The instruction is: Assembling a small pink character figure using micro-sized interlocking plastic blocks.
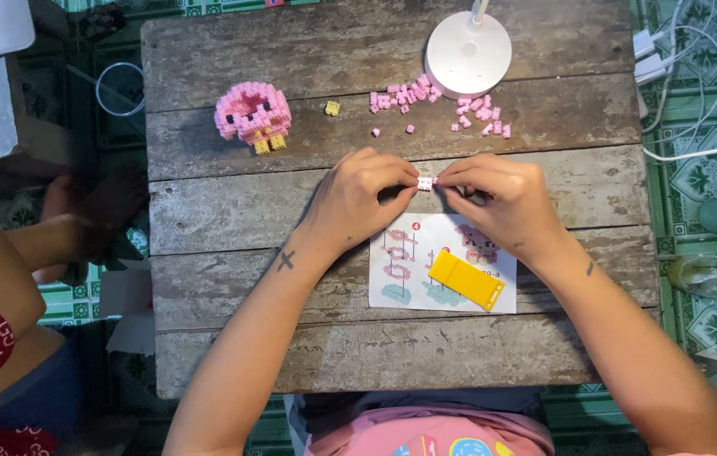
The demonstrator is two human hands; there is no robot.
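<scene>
both hands are meeting near the middle of the wooden table (206, 211), the left hand (357, 198) and right hand (498, 198) pinching one small white-pink brick piece (425, 183) between fingertips, raised above the instruction sheet (392, 291) so it is staying readable beside the yellow tool (466, 279).

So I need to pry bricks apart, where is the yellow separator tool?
The yellow tool lies on the instruction sheet, just below the right hand.
</scene>
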